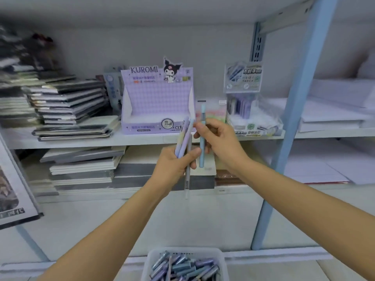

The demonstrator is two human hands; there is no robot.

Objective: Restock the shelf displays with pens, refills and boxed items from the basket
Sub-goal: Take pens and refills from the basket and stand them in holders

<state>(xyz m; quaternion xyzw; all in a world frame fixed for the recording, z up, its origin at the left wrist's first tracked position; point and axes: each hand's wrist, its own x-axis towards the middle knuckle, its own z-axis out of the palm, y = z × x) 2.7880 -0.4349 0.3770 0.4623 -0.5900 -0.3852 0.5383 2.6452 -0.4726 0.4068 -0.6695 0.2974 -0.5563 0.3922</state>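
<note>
At 6 o'clock the white basket (150, 258) holds heaped pens (182, 266). The left hand (174, 165) grips a pen bundle (183, 136) and the right hand (221, 142) pinches one blue pen (202, 159) upright. Both are just before the shelf edge (91, 142), with the purple display box (156, 98) at 11 o'clock.

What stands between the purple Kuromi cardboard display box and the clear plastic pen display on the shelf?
In the head view, a small pastel-coloured pack stands there, too blurred to identify; the light blue pen in the right hand overlaps it.
</note>
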